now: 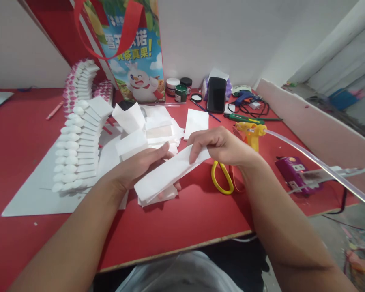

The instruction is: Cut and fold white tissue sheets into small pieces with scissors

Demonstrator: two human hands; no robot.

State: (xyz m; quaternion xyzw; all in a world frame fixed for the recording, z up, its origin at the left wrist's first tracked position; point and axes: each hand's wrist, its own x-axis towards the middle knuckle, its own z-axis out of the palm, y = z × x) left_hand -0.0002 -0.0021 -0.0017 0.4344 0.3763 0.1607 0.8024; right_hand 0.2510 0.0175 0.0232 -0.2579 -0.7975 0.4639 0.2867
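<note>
My right hand (211, 144) pinches the upper right end of a folded strip of white paper (167, 174), which slants down to the left above the red table. My left hand (147, 162) is behind and beneath the strip, its thumb raised and most of its fingers hidden by the paper. Below the strip, more folded white paper (159, 198) shows at the left fingertips. Just beyond both hands lies a loose pile of white paper pieces (158, 132). A single white paper rectangle (196, 121) lies behind my right hand.
At left, a curved stack of white folded paper pieces with rounded tips (76, 150) stands on a white sheet (33, 194). Yellow-handled scissors (222, 178), a yellow glue gun (251, 132), and a purple box (298, 174) lie right. Behind are a gift bag (136, 61), jars (181, 93) and phone (216, 95).
</note>
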